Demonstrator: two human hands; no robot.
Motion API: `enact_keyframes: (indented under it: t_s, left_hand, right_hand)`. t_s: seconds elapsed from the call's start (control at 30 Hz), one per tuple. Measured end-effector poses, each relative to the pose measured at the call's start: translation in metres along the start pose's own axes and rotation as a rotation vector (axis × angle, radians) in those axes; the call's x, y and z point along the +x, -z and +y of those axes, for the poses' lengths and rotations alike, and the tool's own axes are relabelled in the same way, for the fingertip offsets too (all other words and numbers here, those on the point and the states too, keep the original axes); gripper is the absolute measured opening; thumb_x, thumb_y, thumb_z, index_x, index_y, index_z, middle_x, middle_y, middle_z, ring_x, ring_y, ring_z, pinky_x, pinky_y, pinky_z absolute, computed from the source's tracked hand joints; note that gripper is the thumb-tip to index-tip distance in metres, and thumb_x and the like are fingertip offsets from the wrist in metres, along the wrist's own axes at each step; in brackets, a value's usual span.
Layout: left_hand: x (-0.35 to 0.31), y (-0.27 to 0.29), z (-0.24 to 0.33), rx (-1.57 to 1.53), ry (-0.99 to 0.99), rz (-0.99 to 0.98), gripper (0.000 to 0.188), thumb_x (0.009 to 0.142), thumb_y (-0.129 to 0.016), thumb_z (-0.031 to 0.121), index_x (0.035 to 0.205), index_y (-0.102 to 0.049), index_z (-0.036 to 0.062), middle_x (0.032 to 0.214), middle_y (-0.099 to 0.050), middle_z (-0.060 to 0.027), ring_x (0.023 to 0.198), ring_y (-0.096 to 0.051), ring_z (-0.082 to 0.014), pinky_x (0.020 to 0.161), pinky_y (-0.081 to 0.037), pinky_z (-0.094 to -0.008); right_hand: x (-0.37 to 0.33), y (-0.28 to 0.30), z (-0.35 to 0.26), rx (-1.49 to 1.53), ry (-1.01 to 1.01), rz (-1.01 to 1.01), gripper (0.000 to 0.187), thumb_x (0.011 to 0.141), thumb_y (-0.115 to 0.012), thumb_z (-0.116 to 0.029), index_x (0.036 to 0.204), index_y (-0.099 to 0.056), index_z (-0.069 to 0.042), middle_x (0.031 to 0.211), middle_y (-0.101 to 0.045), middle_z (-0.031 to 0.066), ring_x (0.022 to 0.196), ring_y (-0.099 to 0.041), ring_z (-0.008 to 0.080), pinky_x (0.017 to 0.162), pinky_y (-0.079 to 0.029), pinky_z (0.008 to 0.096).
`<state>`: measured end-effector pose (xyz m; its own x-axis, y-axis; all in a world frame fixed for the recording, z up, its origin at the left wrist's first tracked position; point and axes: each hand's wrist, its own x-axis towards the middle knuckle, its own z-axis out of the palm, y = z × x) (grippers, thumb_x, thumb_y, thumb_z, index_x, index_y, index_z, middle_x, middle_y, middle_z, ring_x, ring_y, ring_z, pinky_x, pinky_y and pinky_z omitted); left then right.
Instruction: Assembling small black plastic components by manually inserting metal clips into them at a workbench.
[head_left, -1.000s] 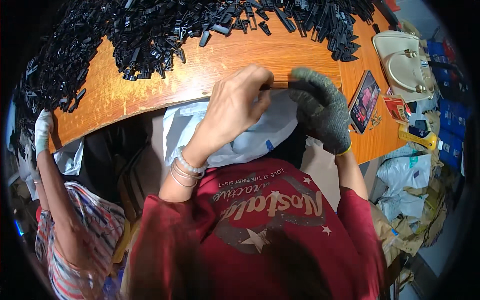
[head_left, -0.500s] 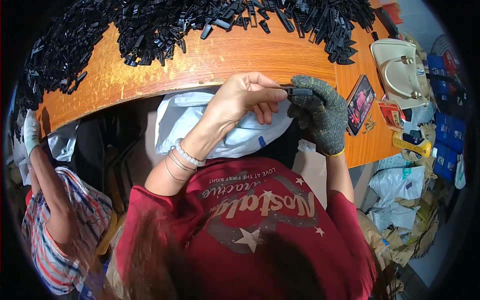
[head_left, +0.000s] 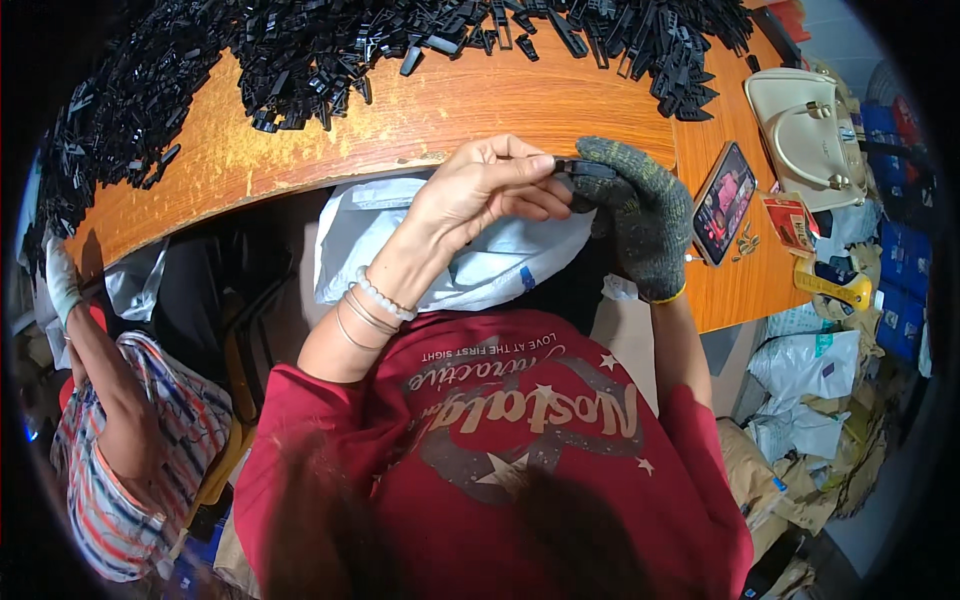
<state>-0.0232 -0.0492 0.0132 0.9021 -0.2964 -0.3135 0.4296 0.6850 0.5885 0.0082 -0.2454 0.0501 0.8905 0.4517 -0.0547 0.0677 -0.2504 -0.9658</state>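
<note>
The small black plastic strip part [head_left: 580, 167] is held between both hands just above the near edge of the curved orange wooden bench [head_left: 450, 120], over the white plastic bag [head_left: 480, 265] that hangs below that edge. The bare left hand [head_left: 480, 190] pinches the left end of the part, thumb and fingertips closed together on it; the right hand [head_left: 635, 215], in a grey-green knitted work glove, has its grip clamped on the right end, fingers curled around it. Risk one: the part is short and each grip covers only an end, so uneven force is likely to twist it out of the bare fingertips; it would then drop into the bag or past it to the floor. Risk two: the knitted glove dulls touch, so too much squeeze may bend or snap the thin plastic. Risk three: the right forearm passes near the smartphone with its lit screen [head_left: 722, 203] and the red card packet [head_left: 790, 222] on the right of the bench; a wide elbow swing could knock them. Pose: both forearms rise from the near edge and converge at the centre; the left wrist, with white bead bracelets [head_left: 372, 305], is bent inward, and the right wrist is straight. The heap of black plastic parts [head_left: 330, 50] lies far across the bench, well apart from the hands.
</note>
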Motion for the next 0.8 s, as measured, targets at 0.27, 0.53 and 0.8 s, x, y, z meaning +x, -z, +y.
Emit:
enact_keyframes:
  t_s: [0.27,0.53,0.8]
  left_hand:
    - [-0.009,-0.005,0.014,0.525,-0.082,0.173,0.029,0.089,-0.069,0.020,0.092,-0.054,-0.0048,0.070,-0.068,-0.0150,0.060,-0.068,-0.0208,0.050,-0.052,-0.0252]
    - [0.085,0.023,0.046,1.807,-1.023,0.437,0.011,0.082,-0.063,0.010,0.090,-0.062,0.0027,0.082,-0.063,-0.0187,0.069,-0.065,-0.0335,0.059,-0.050,-0.0420]
    - [0.063,0.026,0.044,1.796,-0.955,0.269,0.006,0.076,-0.058,0.001,0.080,-0.058,-0.0039,0.082,-0.058,-0.0221,0.069,-0.062,-0.0392,0.061,-0.050,-0.0463]
  right_hand:
    - [0.000,-0.005,-0.002,0.049,-0.053,-0.031,0.035,0.089,-0.058,0.002,0.123,-0.060,-0.002,0.103,-0.068,0.0085,0.081,-0.066,0.0146,0.059,-0.051,0.0236]
    - [-0.007,-0.009,-0.024,0.010,-0.251,-0.232,0.033,0.088,-0.065,-0.006,0.121,-0.062,-0.004,0.086,-0.067,0.0037,0.067,-0.062,0.0074,0.050,-0.046,0.0192]
    - [0.006,-0.007,-0.007,0.080,-0.224,0.048,0.026,0.094,-0.056,-0.016,0.113,-0.065,-0.001,0.085,-0.067,0.0049,0.063,-0.061,0.0088,0.047,-0.043,0.0181]
